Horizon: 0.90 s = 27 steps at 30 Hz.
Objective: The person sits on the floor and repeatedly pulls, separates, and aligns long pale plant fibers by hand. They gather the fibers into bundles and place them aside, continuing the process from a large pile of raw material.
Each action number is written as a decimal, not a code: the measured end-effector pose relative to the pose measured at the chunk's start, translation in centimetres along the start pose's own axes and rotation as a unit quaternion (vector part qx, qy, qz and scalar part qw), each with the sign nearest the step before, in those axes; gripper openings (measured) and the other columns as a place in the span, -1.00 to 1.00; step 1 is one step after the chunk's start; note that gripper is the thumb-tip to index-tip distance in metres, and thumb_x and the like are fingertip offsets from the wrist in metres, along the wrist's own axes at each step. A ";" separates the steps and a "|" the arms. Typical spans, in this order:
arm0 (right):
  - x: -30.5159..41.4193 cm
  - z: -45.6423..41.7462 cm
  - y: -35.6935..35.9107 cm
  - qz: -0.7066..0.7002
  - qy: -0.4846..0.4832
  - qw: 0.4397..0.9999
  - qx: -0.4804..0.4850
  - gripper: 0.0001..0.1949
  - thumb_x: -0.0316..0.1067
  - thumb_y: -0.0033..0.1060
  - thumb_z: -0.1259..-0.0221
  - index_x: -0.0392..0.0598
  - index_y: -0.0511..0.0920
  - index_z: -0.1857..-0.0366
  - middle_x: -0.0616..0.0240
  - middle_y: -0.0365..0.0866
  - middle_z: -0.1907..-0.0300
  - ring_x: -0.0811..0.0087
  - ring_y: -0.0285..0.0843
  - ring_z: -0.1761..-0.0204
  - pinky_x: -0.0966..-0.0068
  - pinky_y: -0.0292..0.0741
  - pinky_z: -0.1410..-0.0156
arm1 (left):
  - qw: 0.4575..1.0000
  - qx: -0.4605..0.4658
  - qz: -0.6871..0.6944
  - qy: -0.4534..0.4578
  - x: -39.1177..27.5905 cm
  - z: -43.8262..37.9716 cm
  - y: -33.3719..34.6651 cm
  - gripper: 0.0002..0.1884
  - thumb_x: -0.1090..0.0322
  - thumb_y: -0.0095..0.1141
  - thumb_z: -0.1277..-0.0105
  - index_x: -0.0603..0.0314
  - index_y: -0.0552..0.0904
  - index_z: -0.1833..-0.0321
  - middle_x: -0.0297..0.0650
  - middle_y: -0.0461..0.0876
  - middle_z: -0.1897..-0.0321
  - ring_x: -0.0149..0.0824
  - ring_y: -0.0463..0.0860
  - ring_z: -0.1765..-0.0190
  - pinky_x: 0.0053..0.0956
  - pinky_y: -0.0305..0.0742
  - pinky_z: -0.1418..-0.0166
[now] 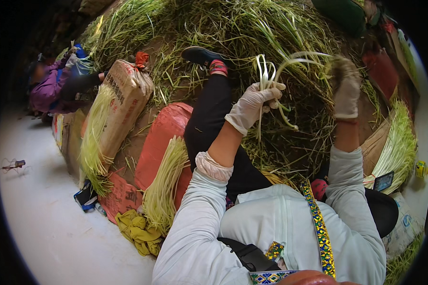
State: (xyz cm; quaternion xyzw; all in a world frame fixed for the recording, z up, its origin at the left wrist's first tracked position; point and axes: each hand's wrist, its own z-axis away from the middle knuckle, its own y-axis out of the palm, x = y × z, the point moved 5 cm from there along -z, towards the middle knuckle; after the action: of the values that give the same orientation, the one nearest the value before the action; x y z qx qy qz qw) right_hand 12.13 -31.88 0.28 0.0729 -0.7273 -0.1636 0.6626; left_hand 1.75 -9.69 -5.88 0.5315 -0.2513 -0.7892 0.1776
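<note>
White gloves cover both of my hands. My left hand (258, 103) is closed around a few pale plant stalks (265, 71), whose looped tops stick up above the fingers and whose ends hang below. To its right, my right hand (345, 85) is raised and blurred by motion; brownish matter shows at its fingers, and whether they are closed is unclear. Pale strands (305, 58) arch between the two hands. Beneath and beyond them spreads a large heap of green stalks and leaves (289, 32).
Bundles of pale stalks lie on a red sack (164, 123) and a tan printed sack (123, 103) at left. Another bundle (392, 149) lies at right beside a phone (383, 181). A yellow-green cloth (137, 231) is at lower left. A person in purple (51, 87) sits at upper left.
</note>
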 end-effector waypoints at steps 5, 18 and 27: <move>-6.6 8.9 6.4 0.119 0.151 0.879 0.437 -0.77 -0.31 0.26 -0.27 -0.20 0.59 0.10 0.36 0.62 0.22 0.62 0.54 0.17 0.66 0.48 0.06 | 0.994 0.020 0.092 0.053 -1.0 -0.1 -0.6 -0.78 0.24 0.20 -0.31 0.18 0.65 0.07 -0.29 0.69 0.29 -0.50 0.60 0.52 -0.71 0.34 0.58; -7.8 7.7 -0.8 0.072 0.225 0.875 0.422 -0.72 -0.11 0.12 -0.37 -0.13 0.61 0.31 0.49 0.59 0.49 0.78 0.23 0.61 0.76 0.19 0.52 | 0.940 -0.099 0.260 0.195 -8.5 2.5 -9.4 -0.86 0.15 0.10 -0.38 -0.05 0.57 0.30 -0.45 0.58 0.48 -0.59 0.57 0.50 -0.76 0.38 0.67; -6.5 5.6 -1.4 0.581 -0.018 0.704 0.409 -0.48 -0.22 0.25 -0.17 -0.18 0.43 -0.22 0.02 0.55 -0.08 0.13 0.50 -0.12 0.33 0.41 -0.23 | 0.929 -0.152 0.243 0.234 -9.1 3.6 -10.6 -0.85 0.16 0.12 -0.36 0.03 0.59 0.20 -0.43 0.59 0.42 -0.54 0.55 0.46 -0.78 0.38 0.64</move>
State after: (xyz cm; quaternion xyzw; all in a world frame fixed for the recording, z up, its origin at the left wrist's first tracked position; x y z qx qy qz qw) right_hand 7.21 -30.30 -6.67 -0.1034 -0.6330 0.5658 0.5182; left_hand 1.65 4.60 -4.16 0.5903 -0.2016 -0.6038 0.4963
